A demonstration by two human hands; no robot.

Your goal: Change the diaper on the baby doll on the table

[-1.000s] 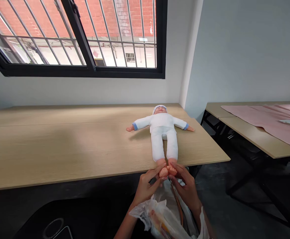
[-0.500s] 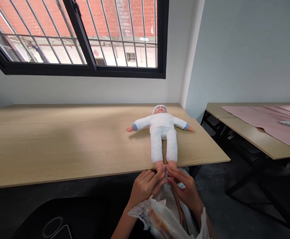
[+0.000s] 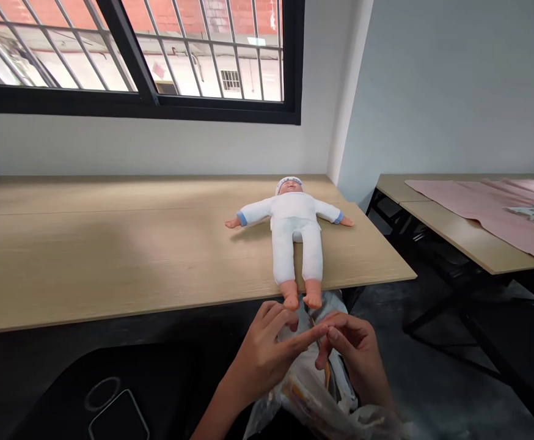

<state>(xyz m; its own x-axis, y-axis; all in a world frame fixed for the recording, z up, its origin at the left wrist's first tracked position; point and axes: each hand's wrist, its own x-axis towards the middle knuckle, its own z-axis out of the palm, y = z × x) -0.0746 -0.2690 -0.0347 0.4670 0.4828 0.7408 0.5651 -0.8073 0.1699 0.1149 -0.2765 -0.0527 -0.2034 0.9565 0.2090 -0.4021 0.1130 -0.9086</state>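
A baby doll in white clothes with blue cuffs and a white cap lies on its back on the wooden table. Its bare feet stick out over the front edge. Just below them is my left hand, with its index finger stretched toward my other hand and the rest partly curled. My right hand has thumb and fingers pinched on the tip of that index finger. Beneath both hands, a translucent plastic bag with things in it sits on my lap.
At the lower left is a black seat with a phone-like device on it. On the right, a second table bears a pink cloth. A barred window is behind.
Both hands have come off the doll's feet and moved down slightly. My right hand now pinches my left index fingertip. The view has tilted down somewhat.
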